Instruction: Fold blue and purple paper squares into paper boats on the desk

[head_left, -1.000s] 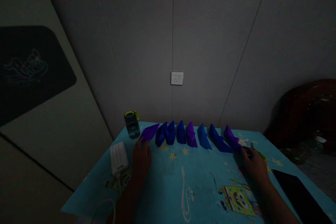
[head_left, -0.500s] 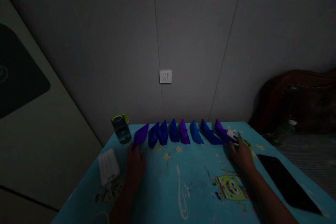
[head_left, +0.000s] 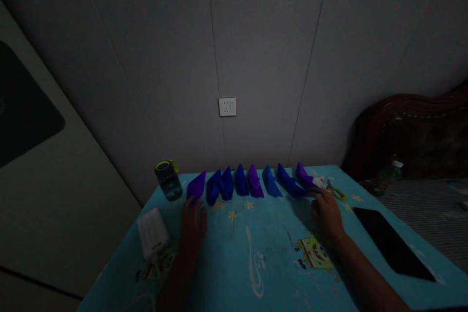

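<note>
Folded paper boats in purple and several blues stand in a row along the far side of the table. My left hand (head_left: 193, 224) is at the row's left end, its fingers apart and their tips at the near end of a purple paper boat (head_left: 196, 186). At the right end, my right hand (head_left: 326, 212) reaches with stretched fingers to the near tips of a dark blue paper boat (head_left: 290, 183) and a purple paper boat (head_left: 304, 175). Its thumb stands apart from the fingers. Between the hands sit a lighter blue boat (head_left: 271, 183) and a violet boat (head_left: 254, 183).
A water bottle (head_left: 168, 183) stands at the back left, with a white power bank (head_left: 153, 234) and its cable nearer. Yellow-handled scissors (head_left: 339, 194) and a black flat tablet-like slab (head_left: 393, 241) lie at the right. Behind the table (head_left: 226, 273) is a wall with a socket (head_left: 227, 107).
My right hand has shifted slightly left and up, fingers drawn closer to the boat tips. My left hand's fingers have spread a little. The view has turned slightly right; the boats keep their row.
</note>
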Tool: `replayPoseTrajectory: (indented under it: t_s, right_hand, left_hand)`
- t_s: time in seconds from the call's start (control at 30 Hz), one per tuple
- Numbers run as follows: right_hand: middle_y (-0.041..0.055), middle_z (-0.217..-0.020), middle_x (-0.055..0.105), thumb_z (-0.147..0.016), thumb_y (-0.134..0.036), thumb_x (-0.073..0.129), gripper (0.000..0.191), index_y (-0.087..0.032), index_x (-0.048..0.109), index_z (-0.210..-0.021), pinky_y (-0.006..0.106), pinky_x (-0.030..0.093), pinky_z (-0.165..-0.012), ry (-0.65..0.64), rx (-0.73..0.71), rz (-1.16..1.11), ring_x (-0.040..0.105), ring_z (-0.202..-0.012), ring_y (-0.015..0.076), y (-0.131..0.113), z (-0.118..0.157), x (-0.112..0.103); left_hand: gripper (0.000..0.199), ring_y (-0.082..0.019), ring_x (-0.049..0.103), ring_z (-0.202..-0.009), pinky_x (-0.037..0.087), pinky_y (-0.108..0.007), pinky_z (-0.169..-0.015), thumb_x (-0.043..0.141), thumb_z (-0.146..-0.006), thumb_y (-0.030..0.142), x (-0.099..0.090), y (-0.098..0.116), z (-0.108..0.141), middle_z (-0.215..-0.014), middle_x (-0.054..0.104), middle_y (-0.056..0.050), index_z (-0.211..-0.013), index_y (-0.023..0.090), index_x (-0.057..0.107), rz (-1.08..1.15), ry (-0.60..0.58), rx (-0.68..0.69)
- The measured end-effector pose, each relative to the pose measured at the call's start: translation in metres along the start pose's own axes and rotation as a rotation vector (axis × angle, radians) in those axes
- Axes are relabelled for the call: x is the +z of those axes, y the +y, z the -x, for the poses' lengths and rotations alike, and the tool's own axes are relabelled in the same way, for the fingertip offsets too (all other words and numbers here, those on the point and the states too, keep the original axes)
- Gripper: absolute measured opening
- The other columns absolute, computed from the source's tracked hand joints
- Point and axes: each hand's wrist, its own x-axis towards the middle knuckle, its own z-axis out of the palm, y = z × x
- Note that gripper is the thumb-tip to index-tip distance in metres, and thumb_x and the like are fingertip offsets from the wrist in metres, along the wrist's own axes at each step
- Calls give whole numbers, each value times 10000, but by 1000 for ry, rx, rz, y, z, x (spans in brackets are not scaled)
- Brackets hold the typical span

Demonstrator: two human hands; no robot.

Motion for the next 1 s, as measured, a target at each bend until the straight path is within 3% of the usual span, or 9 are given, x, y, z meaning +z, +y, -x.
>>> replayPoseTrajectory:
  t_s: [0.1,0.2,0.3,0.47,1.0]
  right_hand:
    - [88,-779,670,-698,-93,425,251,-177,655,-755,299,463,-768,-269,-140,-73,617,-785,209,-48,20,16]
    - [49,-707,672,-729,-76,431,248,-185,654,-737,241,422,-676,-410,-189,-104,607,-680,166,-93,35,31]
    - [25,-696,684,-734,-63,453,240,-193,655,-721,220,386,-656,-513,-207,-111,614,-672,152,-117,40,39]
    - [38,-767,707,-783,-62,447,245,-193,653,-759,235,351,-667,-585,-200,-82,625,-710,160,-121,39,39]
    - [19,-756,691,-751,-51,380,305,-209,641,-743,241,392,-720,-643,-173,-218,643,-751,168,-117,38,35]
  left_hand:
    - [242,-220,610,-993,503,-382,-909,386,-983,258,-2,17,5,-1019,618,-106,-966,167,610,59,-172,129]
    - [335,-160,613,-699,492,-283,-722,388,-989,265,-3,34,15,-718,614,-34,-742,191,604,78,-310,225]
    - [393,-124,587,-584,436,-237,-632,417,-984,277,-4,45,22,-601,594,-6,-639,194,585,100,-421,310]
    - [439,-114,588,-574,405,-229,-622,424,-989,310,-4,48,24,-592,622,-10,-609,186,604,122,-509,312]
    - [476,-114,571,-559,360,-247,-592,392,-1006,326,-1,42,24,-586,614,-10,-594,172,575,107,-584,273]
